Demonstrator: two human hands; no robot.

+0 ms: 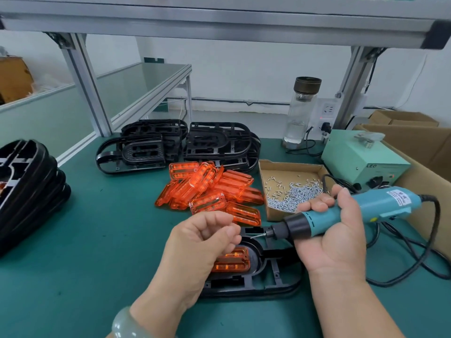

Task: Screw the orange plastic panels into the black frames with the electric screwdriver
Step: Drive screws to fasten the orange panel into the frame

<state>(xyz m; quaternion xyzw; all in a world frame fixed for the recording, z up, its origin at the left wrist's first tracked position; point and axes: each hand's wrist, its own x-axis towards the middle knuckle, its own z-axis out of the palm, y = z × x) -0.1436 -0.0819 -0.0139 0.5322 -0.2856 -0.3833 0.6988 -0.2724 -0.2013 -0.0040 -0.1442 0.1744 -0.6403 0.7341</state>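
Head view
Cardboard tray (264, 189): open, on the counter (97, 240), holding a loose heap of small silver screws (290, 193).
Glass bottle (299, 113): dark cap, standing behind the tray.
My right hand (334, 237): palm up, fingers wrapped tight around the electric screwdriver (341, 213), bit pointing left.
My left hand (200, 242): fingertips pinched together at the bit; I cannot tell what they hold.
Orange panel (233, 261): seated in the black frame (268, 272) under my hands.
Spare orange panels (212, 189): piled just left of the tray.
Writing: "LED" on the green box (361, 154).
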